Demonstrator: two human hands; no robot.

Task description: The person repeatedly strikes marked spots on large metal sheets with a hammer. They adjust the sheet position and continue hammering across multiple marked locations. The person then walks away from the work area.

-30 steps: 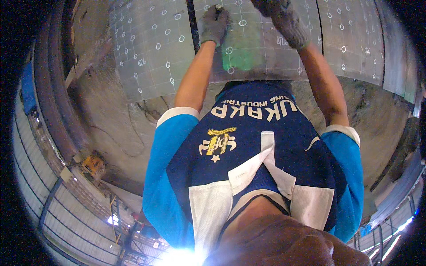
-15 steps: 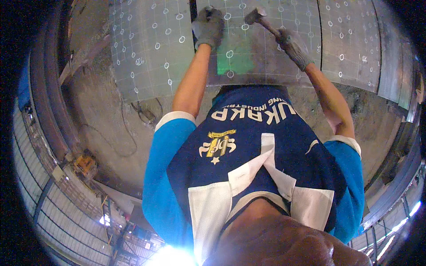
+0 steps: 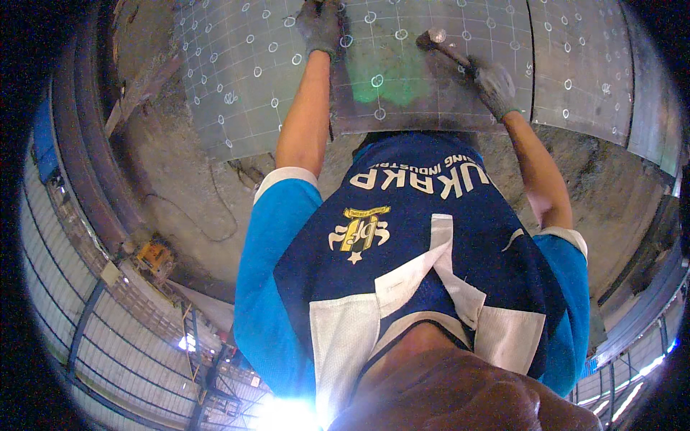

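My gloved left hand is at the far edge of the view, over the seam between two steel plates. Its fingers are curled together around something dark that I cannot make out. In my gloved right hand is the handle of a hammer. The hammer head points to the left, above the middle steel plate, and seems apart from its surface. White chalk lines and small circles mark this plate, and a green patch colours part of it.
A marked plate lies to the left, and another marked plate to the right. Beyond the plates' near edge is rough ground with a cable. Curved dark beams and a yellow machine stand at the left.
My left hand has moved left and farther away over the plates. The right hand and hammer have shifted right and slightly nearer. The whole view has moved a little.
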